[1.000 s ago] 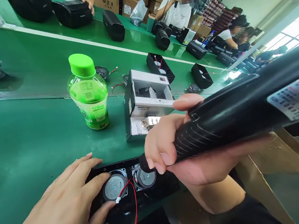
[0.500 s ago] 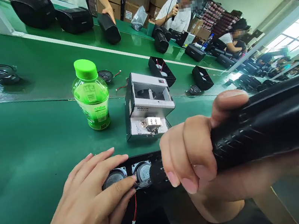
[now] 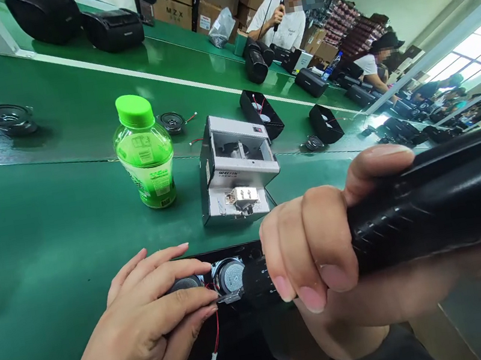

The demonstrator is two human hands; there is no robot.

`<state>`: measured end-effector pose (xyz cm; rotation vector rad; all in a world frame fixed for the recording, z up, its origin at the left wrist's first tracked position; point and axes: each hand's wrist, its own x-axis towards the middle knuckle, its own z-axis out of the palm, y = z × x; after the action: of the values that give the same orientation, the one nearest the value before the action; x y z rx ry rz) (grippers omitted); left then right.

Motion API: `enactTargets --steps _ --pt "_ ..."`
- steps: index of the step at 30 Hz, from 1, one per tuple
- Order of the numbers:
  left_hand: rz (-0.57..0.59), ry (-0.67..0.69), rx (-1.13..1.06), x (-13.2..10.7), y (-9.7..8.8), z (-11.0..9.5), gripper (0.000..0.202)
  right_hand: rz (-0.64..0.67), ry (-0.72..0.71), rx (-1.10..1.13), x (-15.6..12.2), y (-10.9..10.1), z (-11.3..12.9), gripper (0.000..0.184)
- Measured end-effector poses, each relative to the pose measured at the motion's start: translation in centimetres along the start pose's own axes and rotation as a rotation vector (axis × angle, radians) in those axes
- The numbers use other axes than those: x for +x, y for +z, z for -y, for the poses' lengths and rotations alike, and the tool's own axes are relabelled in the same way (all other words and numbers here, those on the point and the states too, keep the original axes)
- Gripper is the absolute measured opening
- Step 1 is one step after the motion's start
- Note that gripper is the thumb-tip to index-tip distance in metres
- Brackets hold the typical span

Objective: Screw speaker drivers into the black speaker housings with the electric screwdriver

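Note:
My right hand (image 3: pixel 310 248) is wrapped round a black electric screwdriver (image 3: pixel 452 189), which lies nearly level and points left. Its dark nose reaches over a black speaker box (image 3: pixel 229 252) at the table's near edge. In the box sit two round speakers; the right speaker (image 3: pixel 231 276) shows well, while the left speaker (image 3: pixel 186 283) is partly behind my fingers. My left hand (image 3: pixel 152 315) pinches with thumb and forefinger at the end of the screwdriver bit (image 3: pixel 231 296), its other fingers over the left speaker. Any screw there is hidden. A red wire (image 3: pixel 216 336) with a white plug hangs below.
Behind the box stand a green-capped bottle (image 3: pixel 145 152) and a grey-white screw feeder (image 3: pixel 238 168). Loose speakers (image 3: pixel 6 116) and black boxes (image 3: pixel 261 113) with wires rest farther back. Across the line are black speaker cases (image 3: pixel 114 29), cartons (image 3: pixel 176 1) and several co-workers.
My right hand and the screwdriver have shifted slightly right. My left fingertips remain at the bit. Across the table, a co-worker's hand has lifted a black case off the surface.

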<state>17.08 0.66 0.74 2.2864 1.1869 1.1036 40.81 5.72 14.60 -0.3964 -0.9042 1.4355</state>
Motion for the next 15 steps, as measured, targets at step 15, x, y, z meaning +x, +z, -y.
enactTargets --steps 15 --pt "0.025 -0.036 -0.012 -0.73 -0.09 0.86 0.027 -0.012 -0.066 0.025 -0.25 0.6 -0.6 0.038"
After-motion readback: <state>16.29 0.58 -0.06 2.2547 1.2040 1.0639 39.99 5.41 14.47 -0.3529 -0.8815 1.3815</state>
